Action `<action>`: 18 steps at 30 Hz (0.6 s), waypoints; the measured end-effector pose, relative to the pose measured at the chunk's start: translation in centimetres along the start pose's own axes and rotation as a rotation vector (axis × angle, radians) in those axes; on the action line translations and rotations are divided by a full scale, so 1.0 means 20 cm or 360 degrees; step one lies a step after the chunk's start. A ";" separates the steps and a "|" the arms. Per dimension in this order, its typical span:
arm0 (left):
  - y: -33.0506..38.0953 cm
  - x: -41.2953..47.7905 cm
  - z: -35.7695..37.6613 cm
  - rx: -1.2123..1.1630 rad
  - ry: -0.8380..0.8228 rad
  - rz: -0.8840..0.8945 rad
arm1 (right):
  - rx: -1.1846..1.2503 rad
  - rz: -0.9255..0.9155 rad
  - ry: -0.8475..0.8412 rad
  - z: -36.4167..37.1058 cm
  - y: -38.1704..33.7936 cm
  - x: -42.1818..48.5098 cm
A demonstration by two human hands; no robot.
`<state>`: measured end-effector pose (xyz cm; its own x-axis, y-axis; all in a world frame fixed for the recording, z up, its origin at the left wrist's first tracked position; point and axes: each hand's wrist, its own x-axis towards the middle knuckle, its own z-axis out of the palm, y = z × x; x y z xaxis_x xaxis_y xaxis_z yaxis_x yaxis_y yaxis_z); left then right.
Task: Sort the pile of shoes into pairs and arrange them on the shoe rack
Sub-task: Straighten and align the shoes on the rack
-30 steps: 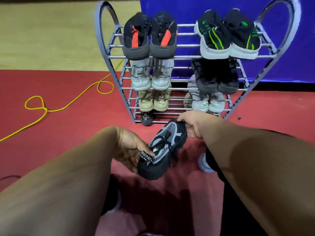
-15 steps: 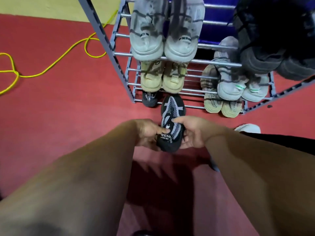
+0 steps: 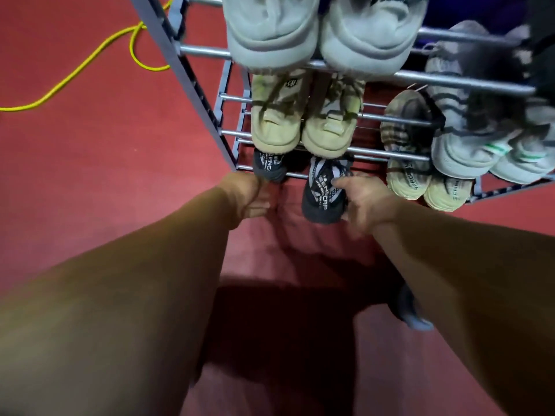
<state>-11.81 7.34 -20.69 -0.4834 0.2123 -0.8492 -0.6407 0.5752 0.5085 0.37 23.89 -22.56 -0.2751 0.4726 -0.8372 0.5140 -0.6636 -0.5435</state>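
Since the earlier frame the left hand has come off the black mesh shoe and moved left, and the shoe's toe has gone forward onto the bottom tier of the shoe rack.

Far left, a yellow cable loops on the red floor, well apart from the work. The left hand sits just beside the heel of the matching black shoe, which is already on the bottom tier. It is too blurred to tell whether its fingers are curled or touching that heel. The tan pair on the tier above overhangs both black toes.

The black mesh shoe is half in, with its toe under the tan pair and its heel hanging past the front rail. The right hand is clamped on it, thumb on top and fingers round the far side. A striped beige pair sits close on the right.

Risks, as I judge them:
- Letting go now could let the shoe tip off, since its heel is unsupported.
- The toe could snag on the tier above — clearance there looks tight.
- A hard push could skew the mate or open a gap in the pair.
- The right hand could knock the beige pair as it backs out.
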 end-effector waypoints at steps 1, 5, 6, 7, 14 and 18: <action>0.00 0.03 -0.02 -0.0035 0.0044 0.0014 | 0.0040 -0.0028 -0.0004 0.02 -0.03 0.03; 0.01 0.12 -0.06 -0.0108 0.0134 0.0052 | -0.0082 -0.0015 0.0030 0.09 -0.04 0.07; 0.01 0.13 -0.06 -0.0123 0.0124 0.0044 | -0.0209 0.0033 0.0060 0.08 -0.01 0.07; 0.00 0.14 -0.05 -0.0149 0.0105 0.0030 | -0.0304 0.0085 0.0070 0.07 0.03 0.08; -0.01 0.23 0.00 -0.0349 0.0081 -0.0070 | 0.0024 0.0051 -0.0049 0.12 0.18 0.10; 0.01 0.26 0.04 -0.0489 0.0061 -0.0030 | 0.0099 -0.0046 -0.0001 0.18 0.21 0.12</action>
<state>-14.06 9.15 -25.10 -0.4882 0.1706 -0.8559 -0.7973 0.3116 0.5169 -1.10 20.11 -27.07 -0.2897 0.4917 -0.8212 0.4546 -0.6844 -0.5701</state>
